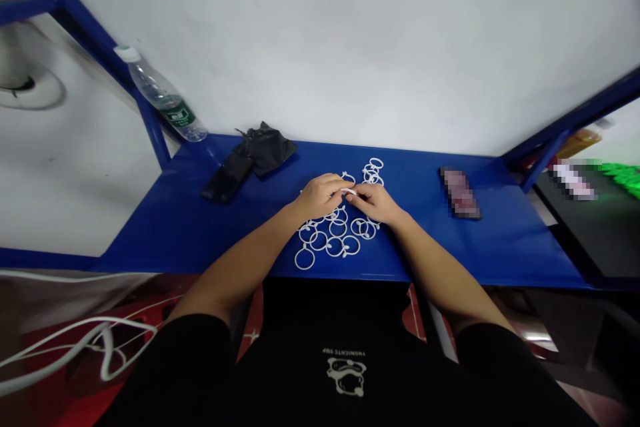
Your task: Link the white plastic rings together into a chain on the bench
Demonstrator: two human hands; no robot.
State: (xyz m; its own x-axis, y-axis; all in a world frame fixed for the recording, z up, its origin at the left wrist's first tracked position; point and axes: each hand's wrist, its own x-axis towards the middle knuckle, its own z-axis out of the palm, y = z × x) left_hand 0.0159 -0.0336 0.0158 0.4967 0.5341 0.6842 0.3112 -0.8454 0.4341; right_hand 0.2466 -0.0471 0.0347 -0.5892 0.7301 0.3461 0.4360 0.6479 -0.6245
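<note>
Between my two hands, above the blue table [260,240], is a white ring [349,191] like the others lying around it. My left hand [323,195] pinches it from the left, and my right hand [373,201] grips its right side, with the fingertips of both nearly touching. Several white rings with small tabs [338,228] lie in a loose, overlapping spread below and under my hands. A smaller cluster of rings [373,173] is just beyond my right hand. My fingers cover part of the held ring and some rings beneath.
A clear plastic bottle [163,97] stands at the back left against the blue frame. Near it lie a black phone-like slab [227,178] and a crumpled black bag [270,150]. To the right rests a blurred phone-shaped object [460,193]. White cables [95,340] hang at the lower left.
</note>
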